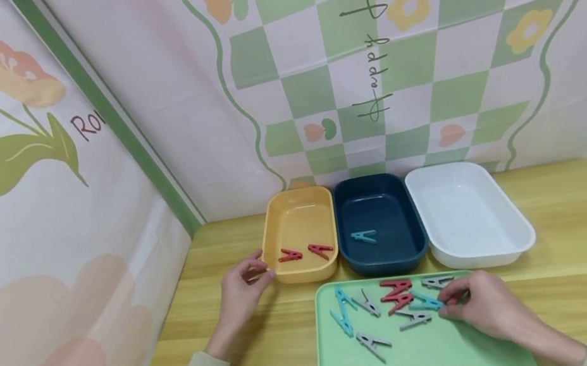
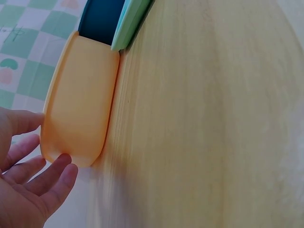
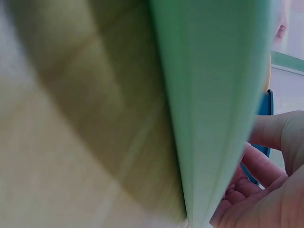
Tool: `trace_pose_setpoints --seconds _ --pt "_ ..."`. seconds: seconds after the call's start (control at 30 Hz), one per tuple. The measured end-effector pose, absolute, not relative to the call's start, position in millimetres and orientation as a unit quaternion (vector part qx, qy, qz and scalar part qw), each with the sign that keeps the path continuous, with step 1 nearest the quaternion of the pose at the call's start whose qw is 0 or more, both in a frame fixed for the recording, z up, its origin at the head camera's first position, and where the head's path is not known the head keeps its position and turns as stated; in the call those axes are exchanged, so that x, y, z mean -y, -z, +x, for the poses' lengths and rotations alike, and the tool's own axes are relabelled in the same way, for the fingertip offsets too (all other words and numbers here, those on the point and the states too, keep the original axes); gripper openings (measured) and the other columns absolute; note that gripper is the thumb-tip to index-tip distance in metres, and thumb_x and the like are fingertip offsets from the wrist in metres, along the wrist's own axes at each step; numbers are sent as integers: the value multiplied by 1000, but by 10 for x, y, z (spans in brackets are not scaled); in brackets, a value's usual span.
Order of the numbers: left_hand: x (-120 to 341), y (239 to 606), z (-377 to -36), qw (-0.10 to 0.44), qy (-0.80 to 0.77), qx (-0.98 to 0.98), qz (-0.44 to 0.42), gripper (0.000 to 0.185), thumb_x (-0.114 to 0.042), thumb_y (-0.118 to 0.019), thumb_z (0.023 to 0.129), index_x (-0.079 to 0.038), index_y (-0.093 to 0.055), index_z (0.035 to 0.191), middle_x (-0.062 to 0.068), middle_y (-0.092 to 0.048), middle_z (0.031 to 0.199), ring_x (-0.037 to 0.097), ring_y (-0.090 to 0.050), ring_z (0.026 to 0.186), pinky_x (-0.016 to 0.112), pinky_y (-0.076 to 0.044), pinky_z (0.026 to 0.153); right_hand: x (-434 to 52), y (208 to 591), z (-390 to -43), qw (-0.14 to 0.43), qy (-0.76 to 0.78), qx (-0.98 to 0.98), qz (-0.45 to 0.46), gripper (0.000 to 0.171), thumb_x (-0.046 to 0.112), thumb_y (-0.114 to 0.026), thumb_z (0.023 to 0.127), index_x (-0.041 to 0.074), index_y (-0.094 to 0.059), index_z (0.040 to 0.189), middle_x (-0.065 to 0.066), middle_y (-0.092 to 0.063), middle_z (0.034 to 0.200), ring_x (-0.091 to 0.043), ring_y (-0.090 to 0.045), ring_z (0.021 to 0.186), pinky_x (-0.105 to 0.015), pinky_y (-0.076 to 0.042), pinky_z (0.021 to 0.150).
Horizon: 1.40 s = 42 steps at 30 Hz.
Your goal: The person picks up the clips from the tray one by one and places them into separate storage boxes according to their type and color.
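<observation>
Resting against the near left corner of the yellow bin [image 1: 299, 233], the left hand [image 1: 239, 294] has loosely curled fingers that touch its wall without gripping. Two red pegs [image 1: 304, 251] lie inside, just beyond its fingertips. On the green tray [image 1: 413, 356], the right hand [image 1: 482, 303] seems to pinch a teal peg [image 1: 426, 301] at its fingertips, among grey and red ones. I judge the peg light, stiff and sprung; best taken by its flat sides. The left wrist view shows the bin's outer wall [image 2: 80, 99]; the right wrist view shows only the tray's edge [image 3: 213, 95], blurred.
</observation>
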<state>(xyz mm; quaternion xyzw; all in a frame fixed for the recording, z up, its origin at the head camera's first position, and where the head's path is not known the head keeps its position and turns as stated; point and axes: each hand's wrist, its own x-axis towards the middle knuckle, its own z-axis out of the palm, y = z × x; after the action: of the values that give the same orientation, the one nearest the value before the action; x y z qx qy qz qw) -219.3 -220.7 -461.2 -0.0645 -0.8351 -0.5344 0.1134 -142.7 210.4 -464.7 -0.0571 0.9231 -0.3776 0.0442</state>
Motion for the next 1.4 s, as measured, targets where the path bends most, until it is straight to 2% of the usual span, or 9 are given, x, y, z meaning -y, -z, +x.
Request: trace_pose_setpoints --seconds 0.8,1.03,1.4 --pt "2220 4637 -2194 117 543 828 -76 16 0 -83 88 3 -72 99 19 -64 141 36 -72 109 31 -63 88 -2181 4562 -1380 10 390 -919 -55 18 15 -90 82 9 -84 98 0 -77 90 -9 -57 66 -24 -49 54" --pt "2217 4625 -2184 118 546 826 -72 14 0 -84 88 -1 -72 97 18 -65 141 36 -72 109 31 -64 88 -2191 4497 -1372 5 396 -917 -51 19 17 -89 85 8 -84 101 2 -76 86 -9 -55 62 -25 -46 49" --pt "2213 4623 -2188 118 543 829 -69 16 -1 -84 87 0 -72 98 17 -65 142 35 -72 110 32 -63 89 -2146 4356 -1398 9 402 -914 -50 19 17 -88 86 8 -83 102 1 -75 86 -12 -57 68 -25 -47 52"
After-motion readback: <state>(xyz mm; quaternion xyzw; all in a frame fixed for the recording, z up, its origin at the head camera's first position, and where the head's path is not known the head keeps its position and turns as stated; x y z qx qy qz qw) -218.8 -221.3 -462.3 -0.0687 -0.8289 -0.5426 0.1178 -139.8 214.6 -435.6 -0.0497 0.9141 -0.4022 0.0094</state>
